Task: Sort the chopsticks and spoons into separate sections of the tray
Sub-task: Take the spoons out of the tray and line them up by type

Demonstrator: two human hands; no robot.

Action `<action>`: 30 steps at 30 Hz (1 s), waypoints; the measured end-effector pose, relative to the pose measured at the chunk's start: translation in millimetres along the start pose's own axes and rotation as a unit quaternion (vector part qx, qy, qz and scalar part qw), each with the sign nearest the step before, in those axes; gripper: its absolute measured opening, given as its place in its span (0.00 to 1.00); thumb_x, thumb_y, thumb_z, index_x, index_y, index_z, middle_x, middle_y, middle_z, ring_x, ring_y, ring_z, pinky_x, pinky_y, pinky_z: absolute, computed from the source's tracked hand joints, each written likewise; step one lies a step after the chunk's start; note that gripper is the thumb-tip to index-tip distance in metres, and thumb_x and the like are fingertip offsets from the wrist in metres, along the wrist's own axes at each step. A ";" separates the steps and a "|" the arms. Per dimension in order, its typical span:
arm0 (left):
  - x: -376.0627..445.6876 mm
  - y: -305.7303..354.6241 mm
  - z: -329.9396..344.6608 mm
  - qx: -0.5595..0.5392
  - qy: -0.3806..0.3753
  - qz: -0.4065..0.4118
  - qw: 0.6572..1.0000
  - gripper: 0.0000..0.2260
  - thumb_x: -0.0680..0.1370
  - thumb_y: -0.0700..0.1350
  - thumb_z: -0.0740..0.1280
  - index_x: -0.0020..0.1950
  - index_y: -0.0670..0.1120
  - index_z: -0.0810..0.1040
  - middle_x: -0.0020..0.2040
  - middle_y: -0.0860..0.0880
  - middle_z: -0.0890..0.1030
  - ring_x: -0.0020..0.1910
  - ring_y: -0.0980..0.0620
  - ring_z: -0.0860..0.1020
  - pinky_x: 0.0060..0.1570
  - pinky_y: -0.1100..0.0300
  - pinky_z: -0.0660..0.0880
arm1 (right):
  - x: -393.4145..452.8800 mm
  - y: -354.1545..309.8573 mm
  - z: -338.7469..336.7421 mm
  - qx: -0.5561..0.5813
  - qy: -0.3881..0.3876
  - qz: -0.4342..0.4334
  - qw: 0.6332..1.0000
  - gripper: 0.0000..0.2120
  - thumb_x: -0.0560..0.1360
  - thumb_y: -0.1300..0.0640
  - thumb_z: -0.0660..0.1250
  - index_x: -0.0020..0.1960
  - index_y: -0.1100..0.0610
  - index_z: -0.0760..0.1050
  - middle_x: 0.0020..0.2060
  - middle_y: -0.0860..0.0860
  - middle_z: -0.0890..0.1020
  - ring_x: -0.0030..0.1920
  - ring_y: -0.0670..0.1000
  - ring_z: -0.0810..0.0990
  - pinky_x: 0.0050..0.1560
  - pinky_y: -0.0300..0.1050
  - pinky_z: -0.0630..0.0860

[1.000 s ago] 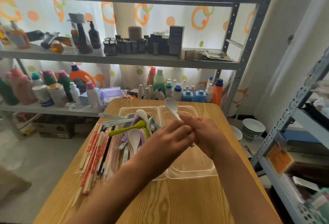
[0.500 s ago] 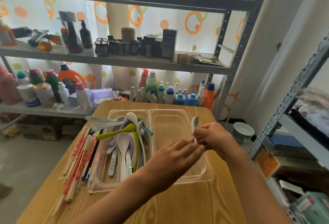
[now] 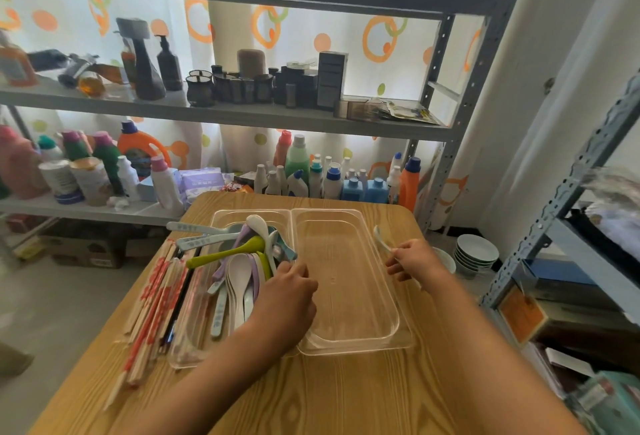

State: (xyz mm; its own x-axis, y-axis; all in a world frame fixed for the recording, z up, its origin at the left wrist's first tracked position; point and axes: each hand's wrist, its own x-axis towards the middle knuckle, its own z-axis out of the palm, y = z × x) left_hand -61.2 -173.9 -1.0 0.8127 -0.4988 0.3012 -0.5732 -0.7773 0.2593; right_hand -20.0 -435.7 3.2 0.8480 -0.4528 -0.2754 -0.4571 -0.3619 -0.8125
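A clear two-section plastic tray [image 3: 349, 341] lies on the wooden table [image 3: 311, 389]. Its left section holds a heap of spoons [image 3: 242, 268], white, purple, green and teal. Its right section holds nothing. Wrapped chopsticks [image 3: 156, 299] lie in a bundle on the table left of the tray. My right hand [image 3: 412, 260] grips a white spoon [image 3: 380, 240] by its handle, just off the tray's right rim. My left hand [image 3: 287, 291] is down on the spoon heap with its fingers curled; whether it holds one is hidden.
Metal shelving behind the table carries bottles [image 3: 322, 175] and jars. A stack of white bowls [image 3: 476, 254] sits on the floor to the right. Another shelf unit [image 3: 581, 261] stands close on the right side.
My hands have parted. My right hand carried the white spoon rightwards past the tray's rim, and my left hand moved left and down onto the spoon heap.
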 end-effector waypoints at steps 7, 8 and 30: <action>-7.3 -4.8 1.6 -0.024 -0.017 0.010 1.000 0.11 0.80 0.46 0.64 0.59 0.51 0.81 0.62 0.54 0.74 0.56 0.55 0.69 0.61 0.62 0.69 | 5.4 6.0 13.1 -0.016 0.016 0.011 1.000 0.09 0.79 0.64 0.64 0.44 0.65 0.81 0.33 0.57 0.81 0.30 0.53 0.79 0.31 0.43 0.76; -7.9 -5.6 1.3 -0.025 -0.021 0.011 0.999 0.11 0.80 0.46 0.64 0.59 0.51 0.81 0.61 0.54 0.74 0.57 0.55 0.69 0.62 0.62 0.69 | 5.2 6.5 14.5 -0.027 0.013 0.010 0.999 0.08 0.78 0.65 0.64 0.43 0.64 0.81 0.33 0.57 0.81 0.30 0.53 0.78 0.31 0.43 0.76; -6.4 -27.4 -31.7 -0.102 0.048 -0.057 0.992 0.09 0.80 0.48 0.64 0.55 0.49 0.82 0.51 0.54 0.80 0.47 0.57 0.77 0.48 0.63 0.75 | -12.6 -1.5 12.3 0.005 0.148 -0.062 0.987 0.13 0.76 0.61 0.65 0.50 0.73 0.79 0.34 0.64 0.79 0.33 0.55 0.72 0.35 0.45 0.71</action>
State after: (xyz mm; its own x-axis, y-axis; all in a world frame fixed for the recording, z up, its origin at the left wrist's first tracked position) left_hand -54.0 -137.2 19.0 0.8651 -0.3658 0.3432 -0.4958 -0.7274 0.4744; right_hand -26.6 -419.4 1.6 0.7818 -0.6234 -0.0124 -0.3501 -0.4224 -0.8361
